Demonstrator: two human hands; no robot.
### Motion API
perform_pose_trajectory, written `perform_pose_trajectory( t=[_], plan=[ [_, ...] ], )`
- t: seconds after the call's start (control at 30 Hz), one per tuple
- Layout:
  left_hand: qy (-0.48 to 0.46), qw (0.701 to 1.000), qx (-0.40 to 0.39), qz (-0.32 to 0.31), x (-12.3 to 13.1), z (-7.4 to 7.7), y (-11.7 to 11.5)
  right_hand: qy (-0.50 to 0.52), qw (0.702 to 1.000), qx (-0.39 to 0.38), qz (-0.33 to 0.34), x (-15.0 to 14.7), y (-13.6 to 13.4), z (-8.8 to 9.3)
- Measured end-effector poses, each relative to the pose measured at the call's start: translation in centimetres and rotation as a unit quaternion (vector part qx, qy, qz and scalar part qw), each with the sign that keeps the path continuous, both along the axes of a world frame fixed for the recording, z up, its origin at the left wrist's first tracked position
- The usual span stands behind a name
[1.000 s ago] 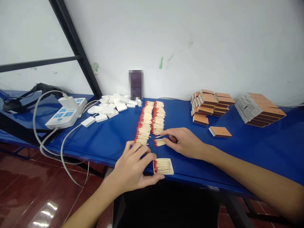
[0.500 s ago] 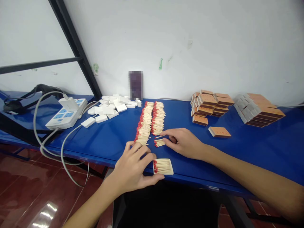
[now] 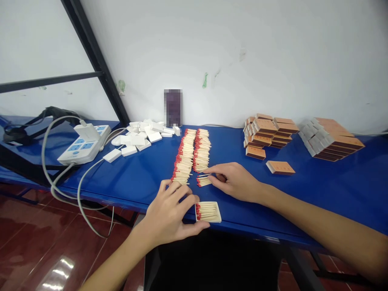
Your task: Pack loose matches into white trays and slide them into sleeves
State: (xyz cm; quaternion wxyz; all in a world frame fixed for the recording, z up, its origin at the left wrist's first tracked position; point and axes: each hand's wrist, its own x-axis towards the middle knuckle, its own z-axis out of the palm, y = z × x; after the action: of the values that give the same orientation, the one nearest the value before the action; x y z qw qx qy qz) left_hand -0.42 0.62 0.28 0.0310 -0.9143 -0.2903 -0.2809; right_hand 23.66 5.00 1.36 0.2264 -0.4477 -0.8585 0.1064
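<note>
My left hand (image 3: 171, 216) holds a small white matchbox tray (image 3: 219, 218) at the table's front edge, thumb on its near side and index finger at its far left corner. Red-headed matches (image 3: 208, 211) lie side by side in the tray, heads to the left. My right hand (image 3: 235, 182) rests on the table beyond the tray, thumb and index fingertips closed at the right ends of a small group of matches (image 3: 203, 181). How many matches it pinches is hidden. Behind are two long rows of matches, a left row (image 3: 184, 157) and a right row (image 3: 202, 151).
White empty trays (image 3: 138, 140) are heaped at back left, near a power strip (image 3: 83, 149) with cables. A dark pixelated object (image 3: 173, 107) leans on the wall. On the right are a matchbox stack (image 3: 263, 129), a larger stack (image 3: 339, 139) and one single matchbox (image 3: 281, 167).
</note>
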Motion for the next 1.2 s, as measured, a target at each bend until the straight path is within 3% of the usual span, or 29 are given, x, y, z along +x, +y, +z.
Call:
perform_pose_trajectory(
  t=[1.2],
  plan=[
    [0.001,1.0,0.003,0.001,-0.03,-0.03,-0.02,0.011,1.0,0.0,0.002,-0.01,-0.07,0.12]
  ],
)
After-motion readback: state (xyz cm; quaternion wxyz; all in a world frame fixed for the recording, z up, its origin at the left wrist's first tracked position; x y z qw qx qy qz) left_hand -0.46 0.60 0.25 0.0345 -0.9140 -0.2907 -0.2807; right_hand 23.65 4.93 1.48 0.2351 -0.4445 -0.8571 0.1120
